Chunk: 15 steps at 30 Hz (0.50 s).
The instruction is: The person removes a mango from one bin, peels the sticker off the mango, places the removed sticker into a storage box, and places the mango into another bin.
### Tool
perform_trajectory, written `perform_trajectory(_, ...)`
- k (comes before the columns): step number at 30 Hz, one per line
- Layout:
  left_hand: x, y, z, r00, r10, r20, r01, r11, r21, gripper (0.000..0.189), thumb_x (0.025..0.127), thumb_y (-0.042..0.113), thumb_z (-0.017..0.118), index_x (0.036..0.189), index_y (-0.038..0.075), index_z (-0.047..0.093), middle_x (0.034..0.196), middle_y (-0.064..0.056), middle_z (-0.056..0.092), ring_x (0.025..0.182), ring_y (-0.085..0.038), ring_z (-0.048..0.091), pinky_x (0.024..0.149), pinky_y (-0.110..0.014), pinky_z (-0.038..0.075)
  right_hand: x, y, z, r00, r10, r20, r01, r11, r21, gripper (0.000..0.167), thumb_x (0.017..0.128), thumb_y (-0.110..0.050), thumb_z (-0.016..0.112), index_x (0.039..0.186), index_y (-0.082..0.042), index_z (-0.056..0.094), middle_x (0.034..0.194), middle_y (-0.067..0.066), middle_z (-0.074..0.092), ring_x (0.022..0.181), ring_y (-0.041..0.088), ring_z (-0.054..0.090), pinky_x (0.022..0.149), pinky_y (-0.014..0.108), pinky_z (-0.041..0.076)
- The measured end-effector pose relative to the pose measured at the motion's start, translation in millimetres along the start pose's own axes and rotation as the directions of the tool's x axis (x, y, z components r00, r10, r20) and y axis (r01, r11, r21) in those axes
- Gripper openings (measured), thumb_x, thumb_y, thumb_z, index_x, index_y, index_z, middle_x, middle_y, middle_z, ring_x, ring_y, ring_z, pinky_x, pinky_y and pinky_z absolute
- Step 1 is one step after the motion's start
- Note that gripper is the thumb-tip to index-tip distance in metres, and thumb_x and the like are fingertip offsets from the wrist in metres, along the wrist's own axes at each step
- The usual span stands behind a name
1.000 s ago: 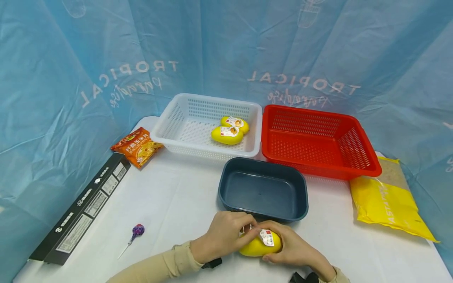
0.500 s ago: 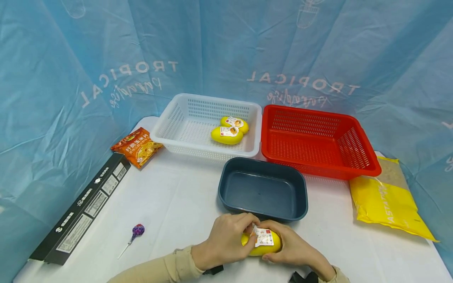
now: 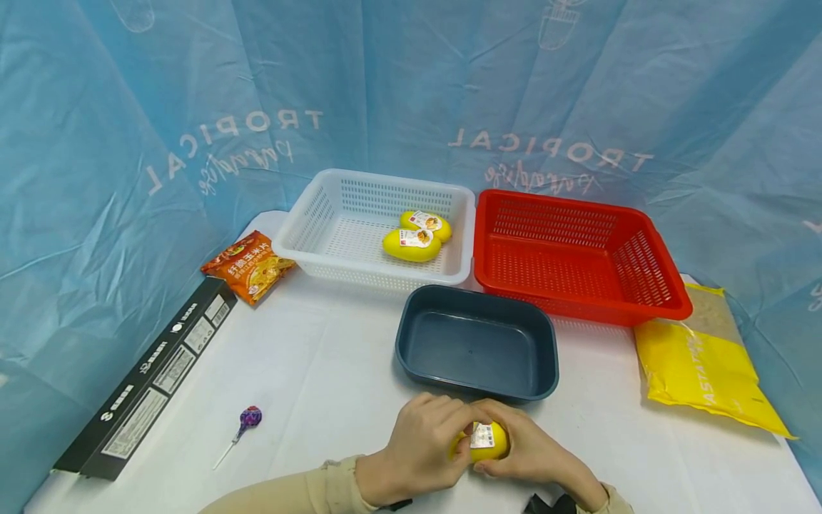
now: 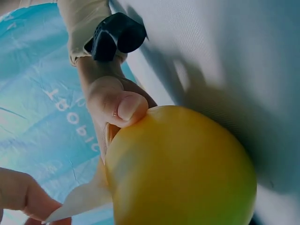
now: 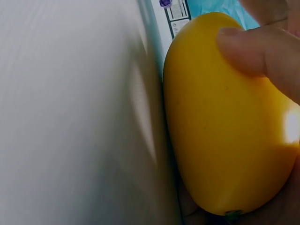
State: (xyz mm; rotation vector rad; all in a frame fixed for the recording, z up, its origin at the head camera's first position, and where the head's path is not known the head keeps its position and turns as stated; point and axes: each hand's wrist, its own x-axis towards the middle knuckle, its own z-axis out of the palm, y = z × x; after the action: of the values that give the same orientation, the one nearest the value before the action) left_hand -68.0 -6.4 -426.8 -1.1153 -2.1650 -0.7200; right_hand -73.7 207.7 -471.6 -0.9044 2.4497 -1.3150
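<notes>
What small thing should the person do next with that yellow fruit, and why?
Probably draw the white label gently away with the left grip while the right grip steadies the yellow fruit. The left pinches a lifted end, and in the left wrist view the label stretches from there to the fruit, so it looks only partly peeled.

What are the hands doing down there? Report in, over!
Right fingers gripping yellow fruit. Left fingers pinching its partly lifted white label. Dark blue tray just beyond, apparently not blocking.
</notes>
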Motion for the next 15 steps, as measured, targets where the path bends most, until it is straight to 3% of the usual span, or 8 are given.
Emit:
perform_trajectory(4,2.1,1.5,0.5,0.995,0.065,-0.082,-0.065,0.998,0.003,0.034,0.056,0.008,0.070,0.088,0.020,0.065,0.070,0.013,0.060,0.062,0.000,0.053,0.063,-0.012,0.037,0.3,0.4,0.5,0.999,-0.052,-0.001,0.052,0.999,-0.008,0.061,0.073,-0.022,0.083,0.126,-0.028,0.054,0.118,-0.008,0.062,0.100,0.007,0.057,0.089,0.022,0.051)
perform_trajectory(15,4.1,1.0,-0.2,0.980,0.112,-0.166,-0.123,0.990,-0.062,0.032,0.060,0.006,0.069,0.088,0.021,0.069,0.072,0.011,0.066,0.067,-0.003,0.053,0.065,-0.010,0.035,2.0,-1.4,2.3,0.998,-0.063,0.007,0.063,0.998,-0.006,0.061,0.072,-0.018,0.082,0.126,-0.029,0.054,0.119,-0.009,0.061,0.102,0.007,0.056,0.091,0.023,0.050)
